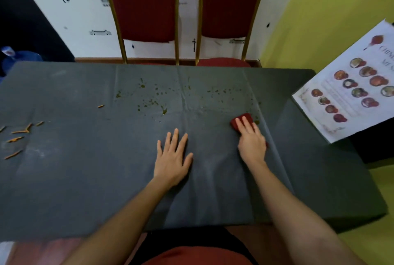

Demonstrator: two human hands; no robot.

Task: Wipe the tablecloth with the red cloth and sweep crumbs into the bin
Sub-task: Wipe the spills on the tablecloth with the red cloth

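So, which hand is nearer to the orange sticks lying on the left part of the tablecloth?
Left. The left hand lies flat on the tablecloth, to the right of the orange sticks. The right hand is farther right, pressing the red cloth.

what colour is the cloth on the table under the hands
The tablecloth is dark grey, plain apart from stains; the head view, the only one, shows it.

Both forearms are bare from the bottom edge of the picture to the wrists, with no sleeve, watch, bracelet or ring to be seen on either. The left hand (173,159) and the right hand (251,141) wear no gloves, and the nails look short and unpainted (the picture is too soft to be sure). Low in the middle, dark clothing (191,241) covers the lap.
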